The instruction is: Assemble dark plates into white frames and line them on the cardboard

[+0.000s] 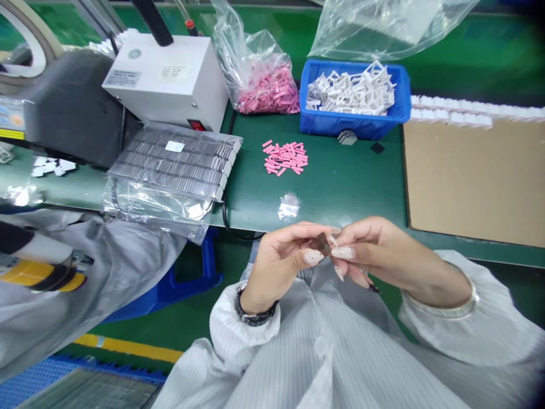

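Note:
My left hand (283, 258) pinches a small dark square piece (320, 244) between thumb and fingers, just past the table's front edge. My right hand (370, 250) meets it from the other side, its thumb and fingertips pressed together at the piece's right edge. Whether anything else sits between those right fingertips is hidden. Beyond my hands on the green table lie a small crumpled heap of clear film (289, 206) and a loose pile of pink strips (285, 157).
A blue bin (355, 122) of white frames stands at the back, beside a bag of pink strips (268, 91). Brown cardboard (472, 182) lies right, with white pieces (468, 113) lined behind it. Left are a bagged tray of dark pieces (174, 162), a white box (170, 79) and a co-worker's sleeve (128, 244).

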`<control>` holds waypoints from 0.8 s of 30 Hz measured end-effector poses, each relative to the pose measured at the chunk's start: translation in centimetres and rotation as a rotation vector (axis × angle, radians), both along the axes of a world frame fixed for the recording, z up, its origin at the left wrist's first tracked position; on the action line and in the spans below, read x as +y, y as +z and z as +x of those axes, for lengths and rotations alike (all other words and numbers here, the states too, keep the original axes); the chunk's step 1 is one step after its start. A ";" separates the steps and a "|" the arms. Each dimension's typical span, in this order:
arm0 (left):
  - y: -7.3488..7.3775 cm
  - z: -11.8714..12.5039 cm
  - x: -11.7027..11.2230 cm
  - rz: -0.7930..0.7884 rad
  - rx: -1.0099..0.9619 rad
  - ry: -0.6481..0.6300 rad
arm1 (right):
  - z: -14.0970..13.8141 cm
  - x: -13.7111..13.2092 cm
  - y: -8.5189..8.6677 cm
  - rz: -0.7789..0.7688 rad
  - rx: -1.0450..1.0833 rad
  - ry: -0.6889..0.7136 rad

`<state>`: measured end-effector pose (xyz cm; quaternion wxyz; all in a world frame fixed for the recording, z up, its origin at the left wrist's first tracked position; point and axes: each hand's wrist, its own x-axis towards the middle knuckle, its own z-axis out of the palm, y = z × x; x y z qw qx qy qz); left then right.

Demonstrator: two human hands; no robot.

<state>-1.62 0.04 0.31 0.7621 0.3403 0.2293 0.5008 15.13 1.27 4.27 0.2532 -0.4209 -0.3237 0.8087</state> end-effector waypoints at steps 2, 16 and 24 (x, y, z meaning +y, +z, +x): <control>0.1 0.1 0.0 -0.022 0.008 0.012 | 0.1 0.0 -0.1 0.020 -0.018 -0.005; 0.3 0.2 0.2 -0.098 0.036 0.009 | -0.1 -0.3 -0.5 0.092 -0.005 -0.016; 0.0 0.1 0.1 -0.110 0.047 -0.041 | -0.3 -0.4 -0.4 0.086 -0.051 -0.019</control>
